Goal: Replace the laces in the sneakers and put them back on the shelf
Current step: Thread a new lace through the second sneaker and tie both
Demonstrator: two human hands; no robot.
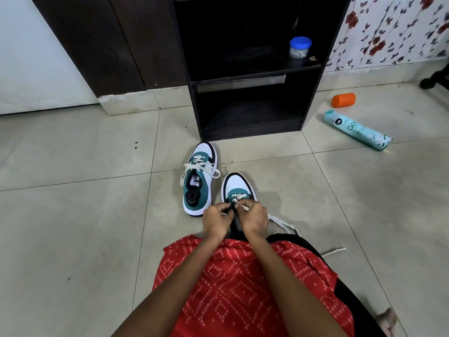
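Already laced: far sneaker (198, 183), untied.
Underway: near sneaker (239, 187); left hand (216, 221) fingers grip it, right hand (252, 218) fingers pinch lace (283, 223).
Pending: shelf (255, 69).

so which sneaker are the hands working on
The nearer sneaker: left hand holds it, right hand pinches its lace. The farther sneaker lies untouched.

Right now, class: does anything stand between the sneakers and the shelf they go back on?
Nothing visible does. Only bare floor separates the far sneaker and near sneaker from the shelf unit; spray can and orange cap lie well aside.
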